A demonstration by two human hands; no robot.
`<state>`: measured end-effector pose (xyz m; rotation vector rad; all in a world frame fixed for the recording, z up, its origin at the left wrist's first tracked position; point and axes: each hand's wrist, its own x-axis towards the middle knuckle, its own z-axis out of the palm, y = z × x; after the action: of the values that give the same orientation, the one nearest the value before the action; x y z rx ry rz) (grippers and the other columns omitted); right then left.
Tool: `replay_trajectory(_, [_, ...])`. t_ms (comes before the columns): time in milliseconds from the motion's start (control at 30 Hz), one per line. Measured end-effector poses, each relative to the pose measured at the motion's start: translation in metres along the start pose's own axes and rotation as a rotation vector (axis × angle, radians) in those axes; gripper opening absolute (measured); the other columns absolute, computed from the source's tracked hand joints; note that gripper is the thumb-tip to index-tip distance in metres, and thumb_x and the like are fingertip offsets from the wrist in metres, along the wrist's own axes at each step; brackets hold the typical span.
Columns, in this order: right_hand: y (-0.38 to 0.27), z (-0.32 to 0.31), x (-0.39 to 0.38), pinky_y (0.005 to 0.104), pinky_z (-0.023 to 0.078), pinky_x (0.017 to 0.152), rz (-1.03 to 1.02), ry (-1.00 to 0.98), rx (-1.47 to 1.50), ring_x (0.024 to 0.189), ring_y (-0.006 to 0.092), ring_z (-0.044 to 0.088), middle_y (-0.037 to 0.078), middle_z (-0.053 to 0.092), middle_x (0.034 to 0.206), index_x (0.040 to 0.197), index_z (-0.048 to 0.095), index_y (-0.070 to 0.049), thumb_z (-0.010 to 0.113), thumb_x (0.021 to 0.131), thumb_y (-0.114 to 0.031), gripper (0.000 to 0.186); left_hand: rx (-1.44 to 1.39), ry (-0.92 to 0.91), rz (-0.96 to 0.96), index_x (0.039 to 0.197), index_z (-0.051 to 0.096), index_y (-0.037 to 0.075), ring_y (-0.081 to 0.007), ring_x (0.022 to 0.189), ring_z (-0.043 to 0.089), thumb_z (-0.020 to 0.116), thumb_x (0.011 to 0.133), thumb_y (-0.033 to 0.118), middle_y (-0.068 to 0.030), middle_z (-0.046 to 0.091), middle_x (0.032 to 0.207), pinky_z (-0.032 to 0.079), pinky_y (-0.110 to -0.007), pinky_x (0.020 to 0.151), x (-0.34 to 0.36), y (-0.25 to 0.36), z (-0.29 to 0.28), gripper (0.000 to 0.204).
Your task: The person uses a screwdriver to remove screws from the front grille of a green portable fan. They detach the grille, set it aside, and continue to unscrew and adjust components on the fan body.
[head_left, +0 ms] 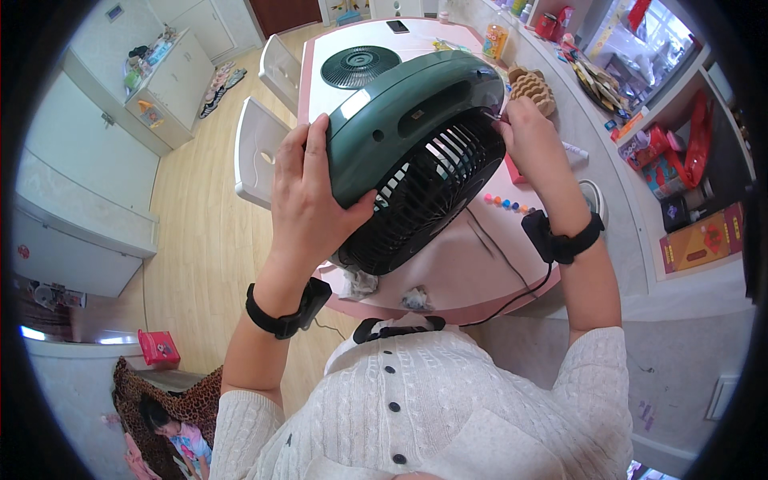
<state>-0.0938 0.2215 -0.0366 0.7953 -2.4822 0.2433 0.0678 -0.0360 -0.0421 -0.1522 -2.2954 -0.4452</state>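
A dark green electric fan [360, 136] with a black rear grille [432, 196] is held tilted above the table. My left hand [308, 180] grips its left side, the fingers over the green rim and the thumb by the grille. At the fan's right end, my right hand [528, 132] is closed in a pinch against the rim; I cannot make out what small thing is between those fingers. A round green grille cover [360, 66] lies flat on the table beyond the fan. A black cord [512, 298] runs near the table's front edge.
The white table [512, 240] has a pink border. Crumpled wipes [416, 298], colourful beads [504, 202], a phone [397, 26] and an orange bottle [494, 40] lie or stand on it. White chairs [254, 152] line its left side. Another person [180, 432] is at lower left.
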Motion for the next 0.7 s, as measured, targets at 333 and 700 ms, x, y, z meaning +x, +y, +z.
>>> replay_trajectory(333, [-0.0051,0.0021,0.0038,0.0450,0.052,0.069,0.079,0.039,0.074,0.081,0.0370,0.064,0.017,0.060,0.090,0.086,0.059,-0.001,0.059,0.088,-0.017,0.016,0.026,0.024,0.011,0.134,0.042,0.000,-0.0358,0.109,0.051,0.081,0.056,0.013,-0.0178,0.048,0.120,0.046,-0.042,0.092,-0.0001,0.0005,0.0001,0.088])
replay_trajectory(700, [-0.0012,0.0047,0.0104,0.0453,0.052,0.070,-0.013,-0.072,-0.024,0.080,0.0360,0.064,0.018,0.063,0.085,0.081,0.062,-0.001,0.056,0.088,-0.016,0.017,0.014,0.004,-0.008,0.134,0.041,0.000,-0.0361,0.110,0.051,0.081,0.056,0.013,-0.0178,0.048,0.120,0.046,-0.043,0.093,-0.0016,-0.0015,0.0010,0.089])
